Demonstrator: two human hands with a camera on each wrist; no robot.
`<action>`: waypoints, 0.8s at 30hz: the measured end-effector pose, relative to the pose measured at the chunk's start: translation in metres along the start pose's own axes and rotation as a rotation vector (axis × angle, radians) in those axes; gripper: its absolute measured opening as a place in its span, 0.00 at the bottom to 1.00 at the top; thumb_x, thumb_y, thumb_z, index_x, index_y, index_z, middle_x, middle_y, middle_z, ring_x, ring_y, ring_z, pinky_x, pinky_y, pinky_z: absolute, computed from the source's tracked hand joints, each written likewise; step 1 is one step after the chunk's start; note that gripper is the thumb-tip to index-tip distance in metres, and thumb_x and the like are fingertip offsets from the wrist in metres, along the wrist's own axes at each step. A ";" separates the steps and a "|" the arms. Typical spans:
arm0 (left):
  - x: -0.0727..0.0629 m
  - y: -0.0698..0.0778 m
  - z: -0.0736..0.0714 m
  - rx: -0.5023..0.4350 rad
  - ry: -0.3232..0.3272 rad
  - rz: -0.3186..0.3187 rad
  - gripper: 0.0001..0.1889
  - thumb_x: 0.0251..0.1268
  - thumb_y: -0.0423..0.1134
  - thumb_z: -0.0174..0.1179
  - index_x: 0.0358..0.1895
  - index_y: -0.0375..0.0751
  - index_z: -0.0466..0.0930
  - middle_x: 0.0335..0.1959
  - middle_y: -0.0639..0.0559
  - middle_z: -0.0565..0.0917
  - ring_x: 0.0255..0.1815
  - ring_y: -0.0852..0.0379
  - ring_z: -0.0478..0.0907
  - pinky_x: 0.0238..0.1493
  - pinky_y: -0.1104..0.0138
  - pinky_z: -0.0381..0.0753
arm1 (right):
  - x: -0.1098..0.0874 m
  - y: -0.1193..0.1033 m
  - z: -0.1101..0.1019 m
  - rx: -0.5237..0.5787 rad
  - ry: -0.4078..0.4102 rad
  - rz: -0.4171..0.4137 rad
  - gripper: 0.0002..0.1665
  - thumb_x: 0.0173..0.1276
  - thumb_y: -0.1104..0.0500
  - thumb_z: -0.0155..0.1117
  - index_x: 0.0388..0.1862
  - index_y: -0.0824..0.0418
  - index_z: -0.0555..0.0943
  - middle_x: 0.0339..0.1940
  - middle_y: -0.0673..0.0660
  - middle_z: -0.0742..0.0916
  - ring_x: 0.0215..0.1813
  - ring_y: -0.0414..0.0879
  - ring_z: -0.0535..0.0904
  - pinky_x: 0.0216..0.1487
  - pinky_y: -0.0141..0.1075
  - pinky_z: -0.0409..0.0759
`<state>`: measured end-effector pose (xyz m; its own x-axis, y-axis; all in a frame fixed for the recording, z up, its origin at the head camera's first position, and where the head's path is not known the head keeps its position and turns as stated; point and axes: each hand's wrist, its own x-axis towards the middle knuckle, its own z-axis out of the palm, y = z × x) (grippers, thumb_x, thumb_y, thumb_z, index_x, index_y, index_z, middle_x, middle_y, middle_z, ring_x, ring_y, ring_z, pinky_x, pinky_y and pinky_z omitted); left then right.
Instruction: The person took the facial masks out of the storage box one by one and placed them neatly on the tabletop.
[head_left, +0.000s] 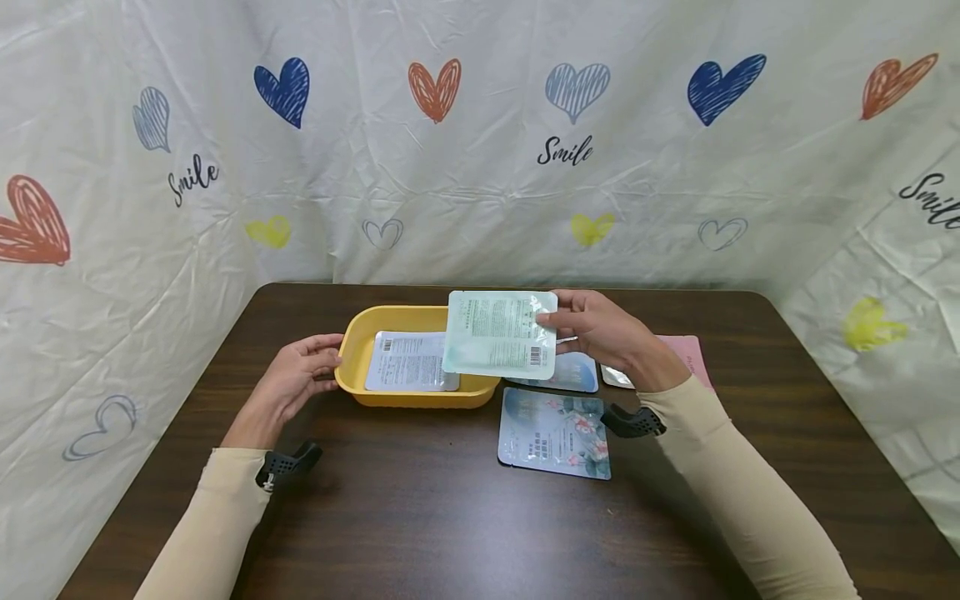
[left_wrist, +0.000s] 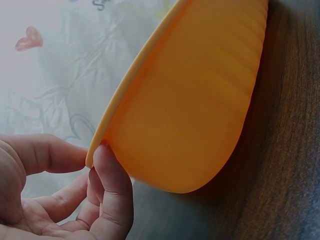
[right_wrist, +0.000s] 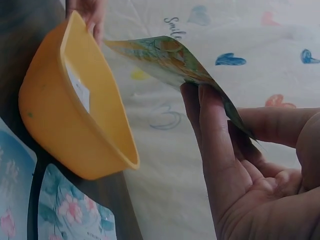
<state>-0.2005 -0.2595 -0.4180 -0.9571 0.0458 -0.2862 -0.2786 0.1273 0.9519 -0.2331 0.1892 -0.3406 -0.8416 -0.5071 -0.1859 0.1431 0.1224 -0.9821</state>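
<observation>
At the left end of a yellow plastic basin (head_left: 480, 398), my left hand (head_left: 300, 375) pinches the rim (left_wrist: 117, 102) between thumb and finger. My right hand (head_left: 603, 333) holds a pale green sheet mask packet (head_left: 491, 333) by its right edge, thumb over the printed back. The packet hangs above the basin's right part and covers some of it in the head view. Its other face shows a green and orange picture in the right wrist view. Inside the basin lies a pale lavender packet (head_left: 408, 364), text side up.
Right of the basin, a blue flowered packet (head_left: 555, 433) lies near the front, with another blue packet (head_left: 573, 373) behind it. A pink packet (head_left: 688, 354) and a silvery one (head_left: 617, 377) lie partly under the right arm. A white cloth (head_left: 480, 242) hangs behind the table.
</observation>
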 end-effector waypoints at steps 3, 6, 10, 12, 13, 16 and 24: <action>0.001 0.000 0.000 0.001 0.000 0.004 0.28 0.77 0.36 0.55 0.76 0.37 0.63 0.68 0.35 0.70 0.51 0.51 0.79 0.46 0.68 0.85 | -0.006 0.001 -0.005 -0.034 0.026 0.003 0.24 0.77 0.59 0.59 0.63 0.68 0.64 0.26 0.46 0.73 0.35 0.40 0.74 0.43 0.39 0.82; 0.001 0.000 -0.001 0.003 0.002 0.006 0.28 0.77 0.37 0.56 0.76 0.37 0.63 0.68 0.35 0.70 0.51 0.52 0.79 0.47 0.68 0.85 | -0.013 0.001 -0.011 -0.050 0.043 0.010 0.31 0.77 0.58 0.60 0.69 0.71 0.59 0.22 0.45 0.66 0.35 0.40 0.68 0.41 0.38 0.80; 0.000 0.000 -0.001 0.002 0.004 0.002 0.28 0.77 0.37 0.56 0.76 0.37 0.63 0.69 0.35 0.70 0.50 0.52 0.80 0.47 0.68 0.85 | -0.024 0.002 -0.018 -0.061 0.052 0.017 0.42 0.77 0.57 0.60 0.80 0.69 0.51 0.22 0.45 0.67 0.47 0.38 0.72 0.43 0.38 0.80; 0.000 0.000 -0.001 0.004 0.004 0.001 0.29 0.77 0.37 0.56 0.76 0.37 0.63 0.69 0.35 0.70 0.50 0.52 0.80 0.47 0.68 0.85 | -0.029 0.002 -0.021 -0.066 0.057 0.018 0.42 0.77 0.57 0.60 0.79 0.69 0.51 0.20 0.44 0.65 0.46 0.37 0.71 0.44 0.39 0.80; 0.000 0.000 -0.001 0.004 0.004 0.001 0.28 0.77 0.37 0.56 0.76 0.37 0.63 0.68 0.35 0.70 0.51 0.52 0.80 0.47 0.68 0.85 | -0.031 0.003 -0.023 -0.066 0.061 0.020 0.40 0.77 0.57 0.60 0.77 0.70 0.53 0.20 0.44 0.64 0.43 0.36 0.71 0.44 0.39 0.80; -0.001 0.000 -0.001 0.004 0.006 0.002 0.29 0.77 0.37 0.57 0.76 0.37 0.63 0.68 0.35 0.70 0.51 0.51 0.80 0.47 0.68 0.85 | -0.037 0.005 -0.027 -0.056 0.073 0.020 0.35 0.77 0.57 0.60 0.72 0.70 0.57 0.21 0.44 0.67 0.33 0.37 0.68 0.42 0.38 0.80; -0.001 -0.001 0.000 0.000 -0.007 0.022 0.27 0.77 0.36 0.55 0.76 0.35 0.63 0.65 0.34 0.71 0.50 0.50 0.80 0.46 0.68 0.86 | -0.057 0.013 -0.041 -0.017 0.052 0.001 0.23 0.78 0.59 0.60 0.65 0.67 0.68 0.45 0.52 0.86 0.43 0.44 0.84 0.40 0.40 0.85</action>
<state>-0.1992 -0.2601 -0.4182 -0.9623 0.0556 -0.2661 -0.2576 0.1267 0.9579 -0.2046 0.2549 -0.3413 -0.8675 -0.4620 -0.1843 0.1354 0.1372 -0.9812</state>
